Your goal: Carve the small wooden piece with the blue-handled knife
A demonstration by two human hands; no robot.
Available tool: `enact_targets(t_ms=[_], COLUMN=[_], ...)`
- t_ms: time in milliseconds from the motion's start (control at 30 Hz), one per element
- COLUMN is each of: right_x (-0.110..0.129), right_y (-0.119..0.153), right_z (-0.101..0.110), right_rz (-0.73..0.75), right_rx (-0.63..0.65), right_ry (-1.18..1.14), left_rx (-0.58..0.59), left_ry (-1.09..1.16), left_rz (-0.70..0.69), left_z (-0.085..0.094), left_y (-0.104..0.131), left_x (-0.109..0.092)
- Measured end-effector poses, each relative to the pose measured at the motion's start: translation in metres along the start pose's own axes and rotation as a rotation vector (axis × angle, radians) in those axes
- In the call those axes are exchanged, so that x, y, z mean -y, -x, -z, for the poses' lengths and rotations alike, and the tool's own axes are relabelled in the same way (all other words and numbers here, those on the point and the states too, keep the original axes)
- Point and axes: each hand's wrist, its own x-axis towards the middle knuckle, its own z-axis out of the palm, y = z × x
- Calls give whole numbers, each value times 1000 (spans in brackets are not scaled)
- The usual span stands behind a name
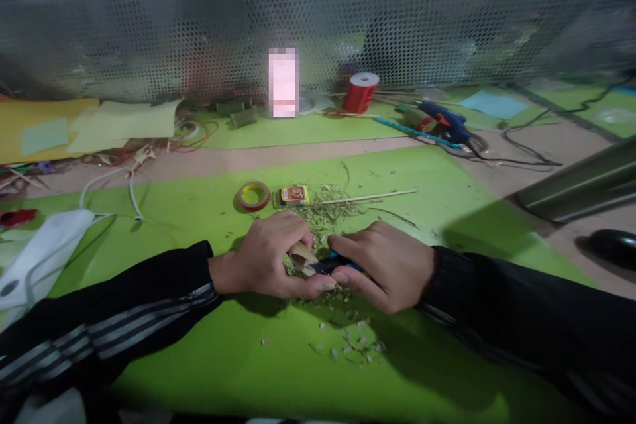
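Observation:
Near the middle of the green table cover [199, 351], my left hand [273, 255] is closed around a short, pale brown hollow piece [302, 256] that looks like bamboo or wood. My right hand [385, 262] grips a blue and black cutter [342, 264], whose dark front end meets the right end of that piece. My left thumb lies by the blade, close to the right thumb. Pale green shavings [330, 209] are scattered under and around both hands. The far side of the held piece is hidden by my left fingers.
Beyond my hands are a tape roll [254, 196], a small labelled box [294, 196] and a thin stick [377, 197]. Farther back stand a red spool [362, 93] and a blue glue gun [444, 120]. A white power strip [47, 252] lies left, a metal cylinder [581, 182] right.

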Motion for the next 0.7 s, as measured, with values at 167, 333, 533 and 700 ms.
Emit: enact_targets(t_ms=[167, 333, 533, 700], right_x=[-1, 1, 3, 2], right_y=[-3, -4, -4, -1], right_z=[-2, -5, -5, 4], right_rz=[-30, -71, -105, -94], right_rx=[-24, -52, -64, 0], right_ry=[37, 67, 55, -25], left_rx=[-17, -30, -33, -38], left_ry=[-20, -16, -27, -26], left_rz=[-12, -21, -14, 66], left_z=[-1, -1, -1, -1], left_y=[0, 0, 0, 1], left_x=[-1, -3, -1, 0])
